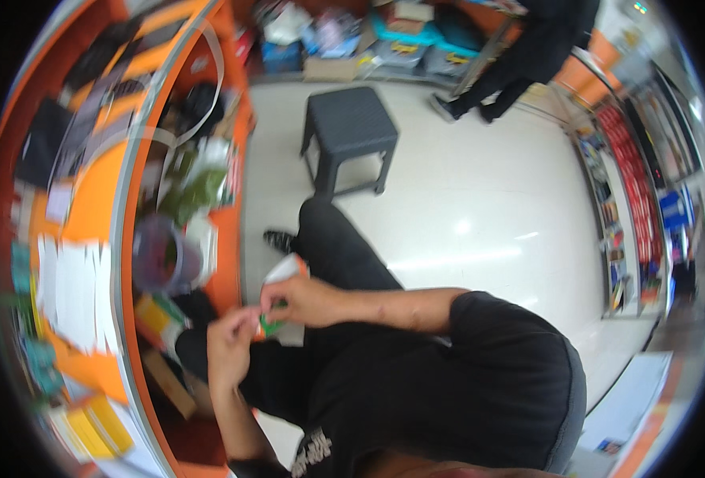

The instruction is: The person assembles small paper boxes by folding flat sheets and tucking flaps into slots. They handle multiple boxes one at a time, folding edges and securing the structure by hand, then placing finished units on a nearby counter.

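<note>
Gripping a thin packet point(283, 270): right hand point(300, 301), fingers bent around it, over the lap. Packet is white with an orange end and a green patch low down; finer detail blurred. Left hand point(229, 342) has fingertips pinched at its lower edge; can't tell if they grip it. Orange counter point(107, 177) at left, grey edging, white papers point(74, 295) on top. Pale glossy floor point(464, 191), dark grey stool point(354, 119), stocked rack point(631, 183) at right, another person point(527, 52) at the back.
</note>
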Tool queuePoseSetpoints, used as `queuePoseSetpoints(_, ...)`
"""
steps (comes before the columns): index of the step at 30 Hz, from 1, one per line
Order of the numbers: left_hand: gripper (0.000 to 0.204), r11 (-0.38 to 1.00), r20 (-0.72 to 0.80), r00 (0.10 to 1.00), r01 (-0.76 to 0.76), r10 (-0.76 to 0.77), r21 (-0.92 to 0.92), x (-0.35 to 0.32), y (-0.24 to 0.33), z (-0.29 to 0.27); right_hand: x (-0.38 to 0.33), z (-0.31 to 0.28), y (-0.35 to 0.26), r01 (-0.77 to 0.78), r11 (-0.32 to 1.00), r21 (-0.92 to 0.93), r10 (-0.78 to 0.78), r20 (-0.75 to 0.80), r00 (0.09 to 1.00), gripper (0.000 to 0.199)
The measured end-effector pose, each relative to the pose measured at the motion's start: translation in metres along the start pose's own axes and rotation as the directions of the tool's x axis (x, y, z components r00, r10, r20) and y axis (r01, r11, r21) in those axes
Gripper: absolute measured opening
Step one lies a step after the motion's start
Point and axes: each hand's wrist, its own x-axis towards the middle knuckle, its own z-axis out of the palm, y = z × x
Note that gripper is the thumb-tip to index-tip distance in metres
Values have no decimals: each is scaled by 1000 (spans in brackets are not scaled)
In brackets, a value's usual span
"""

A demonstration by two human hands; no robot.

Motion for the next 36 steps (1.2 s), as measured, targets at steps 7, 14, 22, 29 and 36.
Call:
queuePoseSetpoints(7, 13, 964, 224, 974, 82, -24, -253, 3, 9, -7, 5, -12, 3, -308, 804, 508, 133, 352, 926, 26)
queuePoseSetpoints(14, 19, 946, 343, 939, 127, -18, -297, 4, 9, -21, 5, -9, 11, -463, 615, 639, 52, 552, 832, 22)
queuePoseSetpoints(22, 16, 981, -160, 970, -171, 184, 91, 6, 24, -24, 14, -6, 7, -200, 823, 532, 77, 244, 967, 17)
queuePoseSetpoints(29, 52, 960, -557, 813, -263, 170, -92, 32, -37, 46, 30, 13, 8, -39, 833, 552, 50, -6, 999, 22)
queuePoseSetpoints(36, 48, 937, -682, 727, -290, 86, -192, 31, -58, 33, 32, -17, -21, 140, 838, -528, -449, -521, 726, 42)
